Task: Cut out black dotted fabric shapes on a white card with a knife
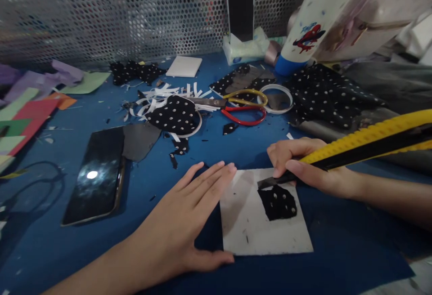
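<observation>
My right hand [303,164] grips a yellow and black utility knife [367,144], its blade pointing left over a square white board [239,223]. Just below the blade, a small piece of black polka-dot fabric [278,203] lies on the board. My left hand [199,209] is open, fingers stretched out, with fingertips and thumb at the board's left edge.
Scissors [245,108] with yellow and red handles lie behind the board, among fabric scraps [173,115] and white paper strips. A phone [96,173] lies left. A bottle [320,20] stands at the back right, before a perforated metal panel [168,11].
</observation>
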{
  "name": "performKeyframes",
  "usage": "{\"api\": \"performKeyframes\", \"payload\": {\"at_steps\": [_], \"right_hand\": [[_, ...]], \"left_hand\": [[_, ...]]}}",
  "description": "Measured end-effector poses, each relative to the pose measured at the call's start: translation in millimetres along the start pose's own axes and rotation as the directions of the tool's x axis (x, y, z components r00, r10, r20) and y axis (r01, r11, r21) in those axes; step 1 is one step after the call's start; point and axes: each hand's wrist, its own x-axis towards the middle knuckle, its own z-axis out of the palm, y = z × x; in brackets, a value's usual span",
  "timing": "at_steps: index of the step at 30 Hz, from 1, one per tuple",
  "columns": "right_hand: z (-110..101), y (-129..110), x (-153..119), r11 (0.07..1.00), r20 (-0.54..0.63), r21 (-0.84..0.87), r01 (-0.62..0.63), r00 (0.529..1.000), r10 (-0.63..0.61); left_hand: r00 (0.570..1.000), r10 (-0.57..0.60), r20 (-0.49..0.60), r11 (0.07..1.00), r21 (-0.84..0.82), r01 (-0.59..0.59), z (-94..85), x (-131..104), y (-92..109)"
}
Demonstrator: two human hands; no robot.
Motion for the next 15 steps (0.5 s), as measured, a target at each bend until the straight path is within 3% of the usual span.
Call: {"api": "performKeyframes", "payload": {"at_steps": [5,11,15], "right_hand": [[0.9,-2.6,2.3,0.997,0.022,-0.036,0.068,0.997,-0.068],[6.2,-12.3,8.2,0.954,0.125,-0.16,0.253,0.964,-0.234],[5.4,-11.4,7.3,0.976,0.093,-0.114,0.185,0.98,-0.175]], "left_hand": [[1.0,-0.014,0.013,0.999,-0.039,0.015,-0.7,1.0,0.6],[1.0,-0.025,-0.014,0.997,-0.071,0.024,0.0,0.9,1.6],[1.0,-0.025,-0.008,0.998,-0.058,0.025,0.6,1.3,1.8]]}}
